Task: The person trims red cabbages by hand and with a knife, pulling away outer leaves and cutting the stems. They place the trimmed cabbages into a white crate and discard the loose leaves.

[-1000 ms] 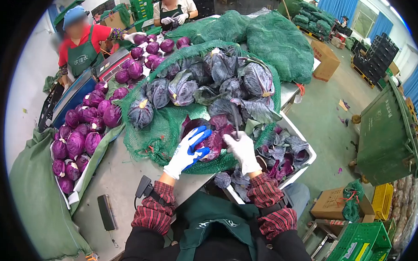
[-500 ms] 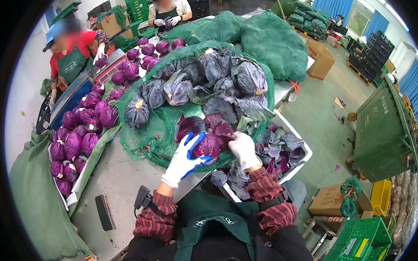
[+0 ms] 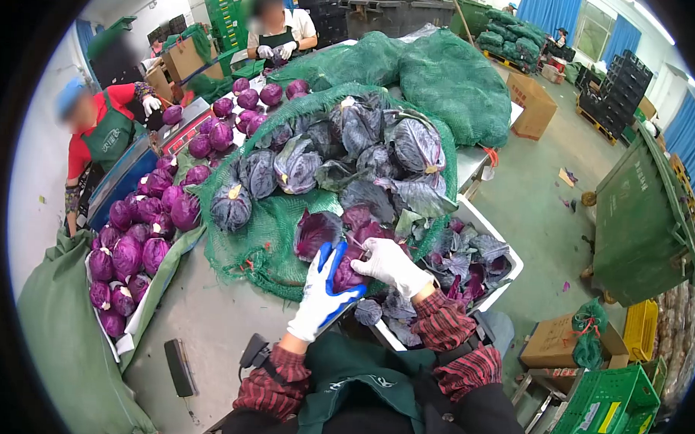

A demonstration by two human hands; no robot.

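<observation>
Cradling round purple cabbage (image 3: 346, 277) in spread blue-and-white-gloved left hand (image 3: 320, 291); curling white-gloved right hand (image 3: 394, 266), unclear whether pinching; leaf-filled white rectangular box (image 3: 516, 264) at three o'clock.

– What finish do we see in our grip?
– Smooth, faintly glossy purple cabbage (image 3: 347, 278) against our matt cloth gloves (image 3: 395, 266).
– And beyond it?
– We see rough, plastic-looking mesh (image 3: 277, 208); left of the grip, a smooth, dull metal tabletop (image 3: 215, 312).
</observation>
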